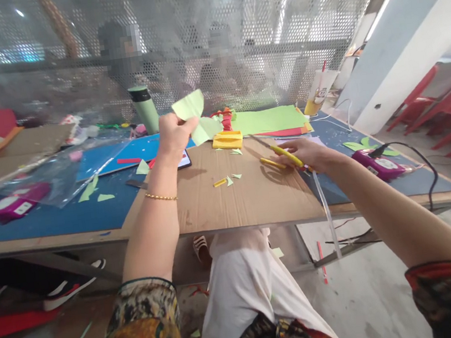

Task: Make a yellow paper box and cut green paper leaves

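Observation:
My left hand [174, 136] is raised over the back of the cardboard sheet [210, 210], its fingers pinching a pale green cut piece [192, 109] with a curved outline. To the right, my right hand [305, 155] is closed on yellow-handled scissors [288, 155], low over the cardboard. Their blades point back and to the left, apart from the green piece. Small pale green scraps [237, 176] and a short yellow strip [219, 182] lie on the cardboard between my hands. A folded yellow piece [227, 139] rests behind them.
Green sheets [264, 121] lie at the back. A green bottle [144, 110] stands behind my left hand. Purple devices lie at the left [16, 203] and right [378, 164], the right one with a black cable. A yellow drink cup [314, 98] stands at the back right.

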### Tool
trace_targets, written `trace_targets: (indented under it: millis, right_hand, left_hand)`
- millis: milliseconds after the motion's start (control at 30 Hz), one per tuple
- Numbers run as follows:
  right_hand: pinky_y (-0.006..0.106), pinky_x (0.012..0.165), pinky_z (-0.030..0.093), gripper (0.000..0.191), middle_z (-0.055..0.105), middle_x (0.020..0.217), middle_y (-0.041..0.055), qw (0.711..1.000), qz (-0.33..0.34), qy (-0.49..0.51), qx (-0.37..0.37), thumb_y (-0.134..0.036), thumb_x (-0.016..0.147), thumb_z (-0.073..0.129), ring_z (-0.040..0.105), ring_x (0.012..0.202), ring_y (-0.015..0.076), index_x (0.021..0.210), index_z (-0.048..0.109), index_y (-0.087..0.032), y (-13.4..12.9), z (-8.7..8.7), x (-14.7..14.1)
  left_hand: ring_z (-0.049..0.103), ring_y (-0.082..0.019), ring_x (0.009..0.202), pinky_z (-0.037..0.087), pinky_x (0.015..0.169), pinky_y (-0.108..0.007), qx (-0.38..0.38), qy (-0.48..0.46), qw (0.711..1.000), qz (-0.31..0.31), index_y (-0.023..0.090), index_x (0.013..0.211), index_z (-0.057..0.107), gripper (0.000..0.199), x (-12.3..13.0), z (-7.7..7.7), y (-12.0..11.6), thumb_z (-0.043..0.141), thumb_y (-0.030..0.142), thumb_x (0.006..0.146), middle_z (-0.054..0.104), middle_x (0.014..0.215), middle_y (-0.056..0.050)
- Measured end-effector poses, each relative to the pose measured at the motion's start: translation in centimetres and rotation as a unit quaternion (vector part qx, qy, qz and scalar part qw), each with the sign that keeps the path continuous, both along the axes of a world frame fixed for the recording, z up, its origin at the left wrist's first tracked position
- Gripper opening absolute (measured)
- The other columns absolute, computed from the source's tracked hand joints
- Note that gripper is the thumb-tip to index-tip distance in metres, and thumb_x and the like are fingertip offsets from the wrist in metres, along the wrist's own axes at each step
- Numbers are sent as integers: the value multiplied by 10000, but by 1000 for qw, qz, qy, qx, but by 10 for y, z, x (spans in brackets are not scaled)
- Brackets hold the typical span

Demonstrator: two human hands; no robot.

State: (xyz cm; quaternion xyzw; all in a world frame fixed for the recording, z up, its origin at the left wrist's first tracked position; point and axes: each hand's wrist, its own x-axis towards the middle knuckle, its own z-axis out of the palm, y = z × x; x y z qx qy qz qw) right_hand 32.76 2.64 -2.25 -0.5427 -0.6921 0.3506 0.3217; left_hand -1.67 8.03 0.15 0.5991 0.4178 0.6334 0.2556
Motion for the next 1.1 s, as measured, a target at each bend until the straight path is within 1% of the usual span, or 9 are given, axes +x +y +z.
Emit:
trace_targets:
  millis: [67,133,200,300,467,633,800,967,1100]
  right_hand:
    - [272,414,298,419,529,527,-64,997,22,75,-22,-453,655,951,449,430,115,849,653,-231,-5,3,-3]
    - [279,426,325,328,509,533,-69,992,36,121,-4,-387,723,870,454,437,118,840,596,-251,-13,8,-9]
    - [280,472,406,300,616,679,-29,987,50,150,30,-305,710,836,556,538,134,901,613,-243,-20,13,-16]
    - [280,520,465,491,668,899,3,980,78,184,19,-280,646,870,630,677,155,1077,636,-247,-28,21,-29]
    - [278,526,423,533,563,723,-33,989,112,95,15,-544,714,967,515,606,126,948,596,-242,-27,30,-47]
    - [269,486,291,650,433,652,-79,987,147,60,15,-751,699,935,385,563,94,871,581,-233,-16,20,-53]
    - [256,484,312,716,493,680,-59,984,160,71,-19,-818,656,930,420,579,93,904,636,-214,-15,16,-52]
    - [257,454,384,825,561,678,-27,985,147,72,-49,-925,602,881,493,563,117,951,664,-210,-18,20,-54]
    - [246,409,357,757,550,598,-38,985,146,76,-46,-871,651,902,477,509,114,935,660,-213,-17,18,-57]
  left_hand:
    - [623,-222,836,544,727,-327,-14,-2,1000,10,151,788,690,174,-3,2,-1,836,239,754,656,785,-81]
    - [621,-220,824,543,721,-325,-27,4,1000,-5,154,773,682,172,2,0,-3,831,237,754,644,759,-74]
    - [625,-210,807,545,706,-312,-36,10,999,-28,164,753,674,161,9,-3,-5,821,228,741,633,727,-60]
    - [623,-190,761,528,645,-279,-42,13,998,-33,173,727,673,146,14,-5,-9,811,218,709,627,678,-36]
    - [601,-162,703,500,588,-257,-39,8,999,-30,170,718,691,116,5,1,-14,796,220,715,669,682,-39]
    - [587,-154,668,493,582,-275,-39,0,999,-19,159,781,728,85,1,2,-15,792,212,765,670,714,-45]
    - [657,-193,756,541,648,-303,-36,7,999,-24,155,839,729,117,5,0,-17,800,232,786,690,760,-61]
    - [603,-163,687,489,568,-277,-36,22,999,-6,154,773,695,127,13,2,-22,783,242,792,676,741,-60]
    - [643,-188,752,533,604,-276,-25,24,999,-4,156,763,687,113,19,4,-26,768,232,785,653,706,-51]
